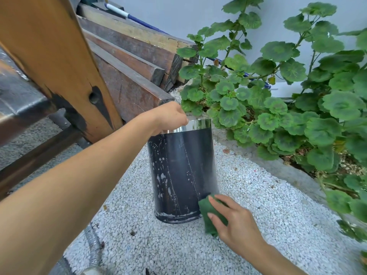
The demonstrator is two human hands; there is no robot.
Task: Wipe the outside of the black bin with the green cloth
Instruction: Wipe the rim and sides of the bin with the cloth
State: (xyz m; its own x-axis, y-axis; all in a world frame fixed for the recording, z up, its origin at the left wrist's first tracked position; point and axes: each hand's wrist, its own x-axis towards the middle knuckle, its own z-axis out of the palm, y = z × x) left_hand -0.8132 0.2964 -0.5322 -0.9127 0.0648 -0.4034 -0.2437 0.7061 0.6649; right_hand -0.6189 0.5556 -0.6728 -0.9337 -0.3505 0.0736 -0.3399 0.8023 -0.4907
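1. While the left hand [170, 118] holds the shiny top rim of the bin [182, 165], its grip curled tight on the rim, the right hand [236, 221] rubs low on the bin's right side.
2. The right grip is wrapped over the bunched cloth [208, 211] and pushes it on the bin near the bottom.
3. The bin stands up straight on the gravel [258, 195], near the far edge by the plants [278, 108].
4. I think the wiping is partly done. White spots show on the front and left side.
5. Next, I think the cloth should slide left over those spots, or the bin should be turned. The top hand must keep it from tipping.
6. Count: one bin, one cloth, two hands, one hose [93, 243].
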